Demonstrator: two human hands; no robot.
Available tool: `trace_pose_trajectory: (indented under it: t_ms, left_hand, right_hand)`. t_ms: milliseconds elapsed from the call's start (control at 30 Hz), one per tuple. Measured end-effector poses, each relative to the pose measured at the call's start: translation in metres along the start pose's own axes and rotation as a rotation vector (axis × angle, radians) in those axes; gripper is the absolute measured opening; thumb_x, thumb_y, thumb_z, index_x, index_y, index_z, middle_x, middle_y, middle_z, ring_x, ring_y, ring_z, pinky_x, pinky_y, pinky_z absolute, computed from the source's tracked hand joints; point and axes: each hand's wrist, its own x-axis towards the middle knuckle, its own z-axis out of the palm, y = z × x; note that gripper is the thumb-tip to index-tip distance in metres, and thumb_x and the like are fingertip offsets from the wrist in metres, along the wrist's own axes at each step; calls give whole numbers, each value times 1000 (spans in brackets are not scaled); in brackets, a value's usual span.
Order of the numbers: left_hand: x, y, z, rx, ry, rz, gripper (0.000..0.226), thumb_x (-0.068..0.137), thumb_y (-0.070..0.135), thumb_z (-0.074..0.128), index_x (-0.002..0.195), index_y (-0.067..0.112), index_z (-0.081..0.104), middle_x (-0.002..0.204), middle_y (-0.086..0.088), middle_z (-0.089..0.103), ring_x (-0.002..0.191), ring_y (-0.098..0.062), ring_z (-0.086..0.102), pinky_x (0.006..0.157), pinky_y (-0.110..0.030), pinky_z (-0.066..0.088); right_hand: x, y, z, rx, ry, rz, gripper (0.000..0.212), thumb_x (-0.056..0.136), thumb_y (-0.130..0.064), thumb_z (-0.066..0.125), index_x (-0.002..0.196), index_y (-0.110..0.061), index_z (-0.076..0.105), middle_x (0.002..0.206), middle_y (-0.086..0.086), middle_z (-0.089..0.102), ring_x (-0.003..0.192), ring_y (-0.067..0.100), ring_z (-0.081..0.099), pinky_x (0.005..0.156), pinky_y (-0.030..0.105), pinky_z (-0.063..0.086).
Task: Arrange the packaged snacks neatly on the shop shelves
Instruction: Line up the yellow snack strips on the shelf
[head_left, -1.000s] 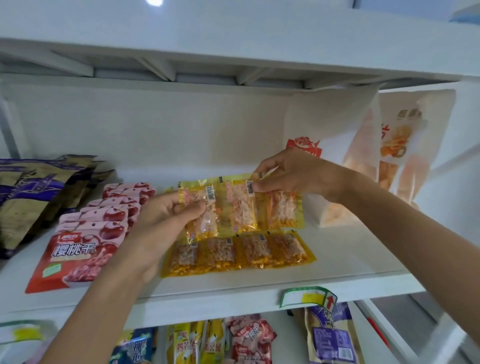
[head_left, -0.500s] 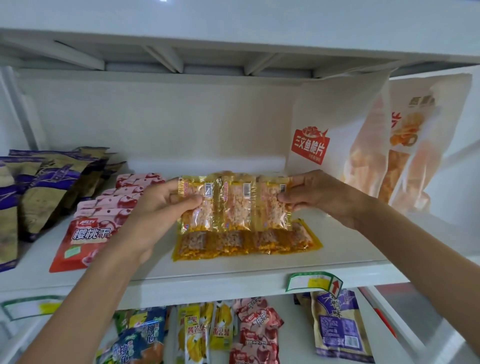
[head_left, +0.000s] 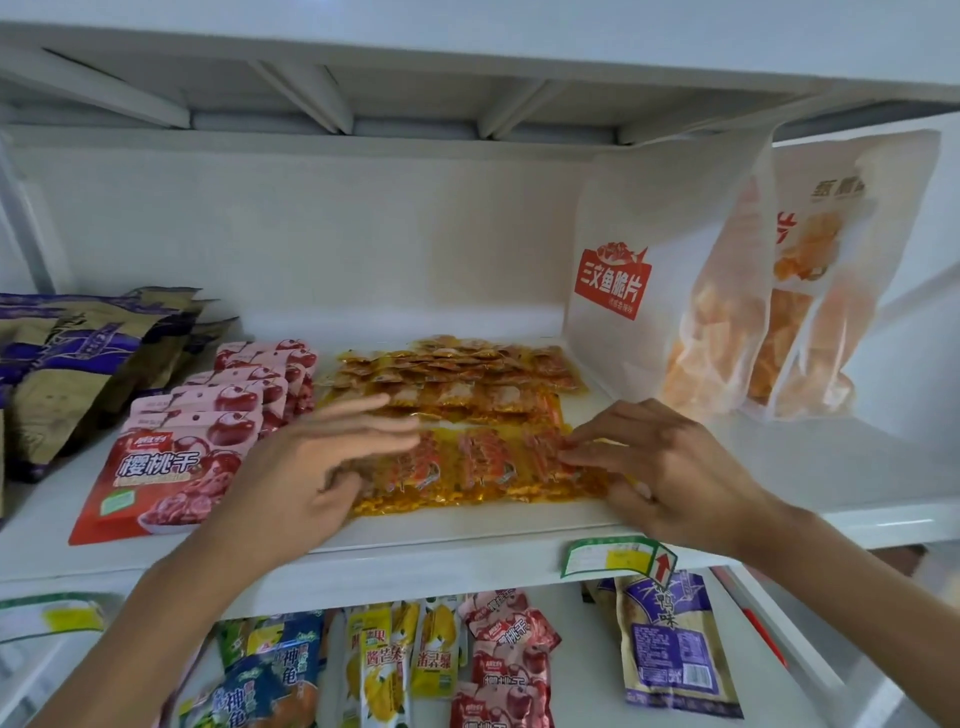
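Observation:
Strips of small yellow snack packets (head_left: 483, 465) lie flat on the white middle shelf (head_left: 426, 556), with more yellow packets (head_left: 457, 364) stacked behind them. My left hand (head_left: 311, 467) hovers blurred over the left end of the front strip, fingers stretched out straight, thumb touching the strip's edge. My right hand (head_left: 660, 467) rests on the strip's right end, fingertips pressing on the packets with fingers slightly bent.
Red-pink cherry packs (head_left: 171, 467) lie overlapped left of the strips, brown-purple bags (head_left: 67, 364) beyond them. Two tall white chip bags (head_left: 670, 280) stand at the right. A green price tag (head_left: 618, 556) hangs on the shelf edge. The lower shelf holds mixed snack packs (head_left: 395, 660).
The yellow strip I held up between both hands now lies flat on the shelf over the front strips. Both hands have let go and opened above it.

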Motion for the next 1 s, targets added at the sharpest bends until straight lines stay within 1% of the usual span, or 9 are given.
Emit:
trace_pose_trajectory:
  t_ms: [100,200,267,467,567,667,767,900,1000]
  left_hand:
    - [2,12,-4,-185,-9,-34,58,90,4,49,133,39,67,146,33,55,148,3,37,122,-36,26]
    - [5,18,4,-69,-114,33,40,104,41,46,140,44,61,154,33,46,152,-1,31,123,-58,25]
    - [4,13,11,57,-167,53,43,105,60,38,142,49,57,155,35,41,152,3,27,122,-53,29]
    - [9,10,19,93,-184,5,54,102,74,29,142,49,56,150,35,45,138,14,39,110,-37,45]
    - [8,10,20,46,-183,-21,60,100,78,27,141,48,58,148,34,47,138,16,37,109,-35,44]
    - [6,10,19,20,-193,-29,64,97,82,28,142,47,58,150,35,44,141,15,33,112,-33,41]
    - [6,12,18,15,-213,-33,63,95,85,31,142,51,55,150,40,39,142,16,30,113,-31,38]
    - [7,13,16,30,-236,-51,65,89,90,31,142,56,52,149,48,29,142,19,24,112,-25,32]
    - [6,16,15,63,-274,-73,67,88,92,29,143,60,47,151,49,24,142,19,20,114,-27,31]
  right_hand:
    - [-4,-10,-5,85,-75,81,59,92,-22,45,150,-26,56,149,-1,58,124,18,61,98,44,50]
    - [1,-14,-3,129,-153,116,55,103,-30,41,158,-37,42,164,-8,40,140,13,49,112,41,43]
    - [3,-15,2,129,-183,105,47,109,-36,36,155,-37,47,160,-10,44,140,10,48,113,41,42]
    - [20,-11,0,156,-191,149,48,111,-51,28,136,-38,67,125,-16,61,115,5,59,100,38,46]
    - [37,0,1,418,-265,265,58,107,-68,25,116,-43,76,103,-2,69,94,15,68,87,43,53]
    - [64,15,5,618,-174,440,62,105,-71,26,102,-39,79,103,-4,75,102,14,70,98,37,50]
    - [98,34,23,398,-114,407,47,104,-68,39,102,-36,75,103,-18,68,99,6,65,91,38,51]
    - [123,51,55,-23,-406,287,37,92,-64,61,115,-37,72,121,-12,64,114,12,60,96,38,46]
    - [129,50,63,-69,-348,285,15,96,-43,59,95,-34,71,109,-8,66,103,19,64,92,38,50]
